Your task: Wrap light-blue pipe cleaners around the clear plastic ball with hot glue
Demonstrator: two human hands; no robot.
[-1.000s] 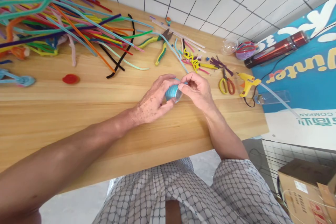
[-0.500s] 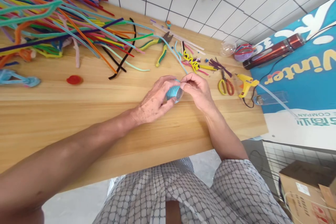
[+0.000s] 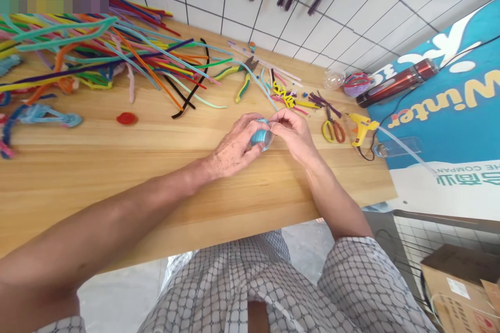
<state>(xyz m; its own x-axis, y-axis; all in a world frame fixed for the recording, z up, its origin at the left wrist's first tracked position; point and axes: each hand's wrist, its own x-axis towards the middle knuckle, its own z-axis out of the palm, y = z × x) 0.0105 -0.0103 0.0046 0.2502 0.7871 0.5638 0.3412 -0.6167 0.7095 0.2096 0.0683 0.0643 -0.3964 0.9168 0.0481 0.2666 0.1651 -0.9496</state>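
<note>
Over the middle of a wooden table (image 3: 117, 166), my left hand (image 3: 234, 148) is wrapped round a small clear ball (image 3: 261, 138) wound with light blue pipe cleaner. My right hand (image 3: 292, 132) pinches the light blue pipe cleaner (image 3: 260, 83) right at the ball's top. The free length of that pipe cleaner runs away up the table towards the pliers. Both hands touch the ball from opposite sides.
A heap of coloured pipe cleaners (image 3: 97, 57) covers the table's far left. Pliers (image 3: 242, 75), yellow-handled scissors (image 3: 332, 127), a yellow glue gun (image 3: 361, 127), a red disc (image 3: 127, 118) and a clear ball with coils (image 3: 347, 81) lie around. A cardboard box (image 3: 461, 281) stands lower right.
The view has shifted, so everything sits a little further right. My hands stay on the ball in nearly the same pose, the right fingers slightly lower on it.
</note>
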